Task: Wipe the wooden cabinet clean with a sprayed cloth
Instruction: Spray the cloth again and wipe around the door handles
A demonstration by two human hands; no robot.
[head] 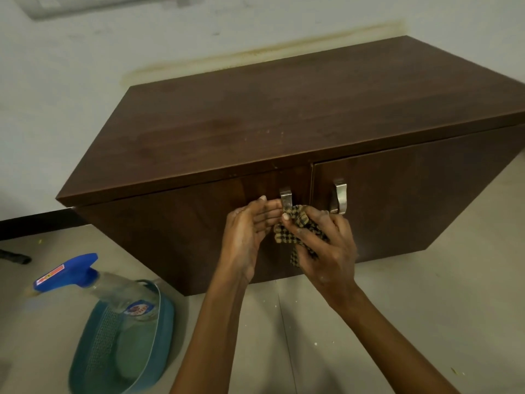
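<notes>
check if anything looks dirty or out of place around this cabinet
A yellowish stain runs along the wall behind the wooden cabinet, and pale specks dot its top near the front edge. The spray bottle lies tilted in the teal basket.

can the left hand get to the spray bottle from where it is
Probably yes: the spray bottle lies in the basket on the floor, on the same side as the left hand, nothing between them.
</notes>
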